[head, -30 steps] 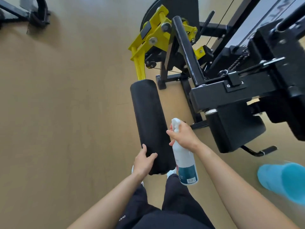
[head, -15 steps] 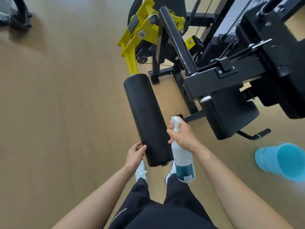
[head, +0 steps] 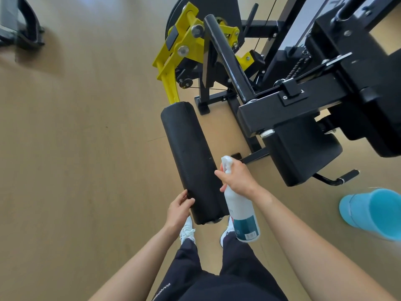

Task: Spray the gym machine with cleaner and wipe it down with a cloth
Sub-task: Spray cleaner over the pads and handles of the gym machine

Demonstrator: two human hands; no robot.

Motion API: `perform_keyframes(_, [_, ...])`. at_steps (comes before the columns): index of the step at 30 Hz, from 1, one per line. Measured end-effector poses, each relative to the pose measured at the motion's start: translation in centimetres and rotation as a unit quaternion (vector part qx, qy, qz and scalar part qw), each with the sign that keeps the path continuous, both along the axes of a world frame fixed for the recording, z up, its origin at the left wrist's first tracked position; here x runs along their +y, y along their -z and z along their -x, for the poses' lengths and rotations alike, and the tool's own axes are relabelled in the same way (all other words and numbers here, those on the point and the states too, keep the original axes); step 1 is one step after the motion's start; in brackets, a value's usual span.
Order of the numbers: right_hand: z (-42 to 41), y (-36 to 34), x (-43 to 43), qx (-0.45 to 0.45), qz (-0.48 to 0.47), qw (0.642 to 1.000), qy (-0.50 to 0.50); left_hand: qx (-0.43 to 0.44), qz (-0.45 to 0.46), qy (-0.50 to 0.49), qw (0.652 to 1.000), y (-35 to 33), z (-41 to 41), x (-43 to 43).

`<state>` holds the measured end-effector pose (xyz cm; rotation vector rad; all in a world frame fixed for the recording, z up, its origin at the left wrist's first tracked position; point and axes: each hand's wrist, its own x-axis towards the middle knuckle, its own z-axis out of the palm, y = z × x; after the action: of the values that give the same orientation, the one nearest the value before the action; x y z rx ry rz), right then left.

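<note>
The right hand (head: 237,180) is clenched around the neck of a white spray bottle (head: 240,210), its nozzle at 12 o'clock and its teal label hanging at 6. The left hand (head: 179,209) lies loosely curled against the near left edge of the black roller pad (head: 191,161), fingers touching it without closing round. The pad runs from 6 toward 12, ending at a yellow bracket (head: 178,51). Bare floor (head: 76,148) stretches wide at 9 o'clock. At 2 o'clock the black machine frame (head: 303,101) crowds close. A blue bucket (head: 373,211) sits at 4 o'clock.
</note>
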<state>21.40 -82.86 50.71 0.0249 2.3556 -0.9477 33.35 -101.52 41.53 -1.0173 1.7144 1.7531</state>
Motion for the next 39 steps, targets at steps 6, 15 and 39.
perform_keyframes(6, [-3.6, 1.2, 2.7, -0.063, -0.015, 0.998, -0.012, -0.017, -0.014, 0.045, 0.999, -0.2, 0.2, 0.4])
perform_keyframes(15, [-6.3, 3.1, 3.9, -0.059, -0.019, 0.998, -0.025, -0.054, 0.074, 0.0, 0.996, 0.7, 1.9, -0.2])
perform_keyframes(39, [0.4, -0.2, 0.1, 0.054, 0.039, 0.996, 0.058, -0.009, 0.08, -0.04, 0.996, -1.1, 1.3, 1.1])
